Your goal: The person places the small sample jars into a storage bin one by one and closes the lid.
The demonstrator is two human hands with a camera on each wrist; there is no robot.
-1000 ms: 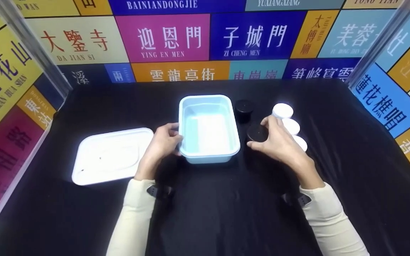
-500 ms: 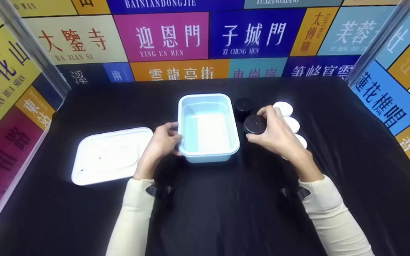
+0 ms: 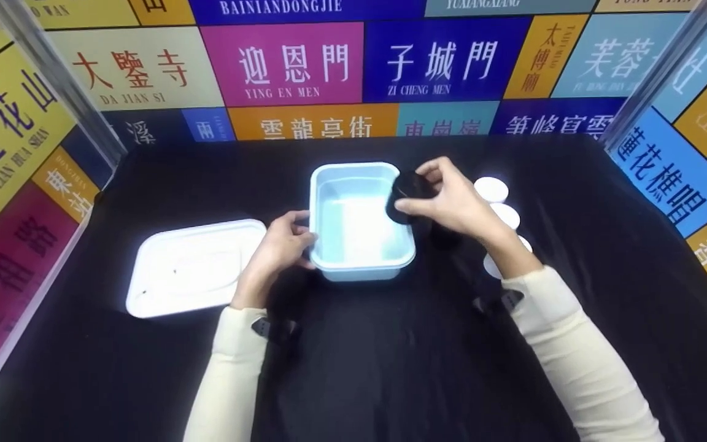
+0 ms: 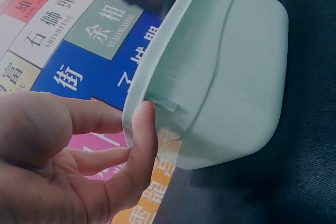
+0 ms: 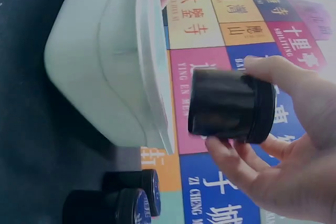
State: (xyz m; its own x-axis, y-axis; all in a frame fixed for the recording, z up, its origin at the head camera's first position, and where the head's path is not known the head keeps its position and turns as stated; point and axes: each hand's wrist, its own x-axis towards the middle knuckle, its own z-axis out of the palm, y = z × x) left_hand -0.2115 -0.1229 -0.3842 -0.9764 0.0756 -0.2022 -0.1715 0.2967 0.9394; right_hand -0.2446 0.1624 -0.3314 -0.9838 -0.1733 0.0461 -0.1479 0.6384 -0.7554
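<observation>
My left hand [image 3: 283, 239] pinches the left rim of a pale blue-green plastic food container [image 3: 361, 275]; in the left wrist view its fingers lie on the container's rim and outer wall [image 4: 236, 66]. My right hand [image 3: 456, 199] holds a black lidded jar [image 3: 404, 196] between thumb and fingers, above the container's right rim. The right wrist view shows the held jar [image 5: 226, 103] raised clear of that rim. Two other black jars [image 5: 107, 208] stand on the table beside the container, mostly hidden by the right hand in the head view.
A white rectangular lid [image 3: 194, 270] lies flat left of the container, close to the left wrist. Several round white-topped jars [image 3: 491, 189] stand in a line to the right, partly behind the right forearm. Black cloth [image 3: 353, 362] covers the table; printed panels [image 3: 280, 67] wall it in.
My right hand has lifted the black jar from the table and carried it left and up to the container's right rim. The left hand and container have stayed in place.
</observation>
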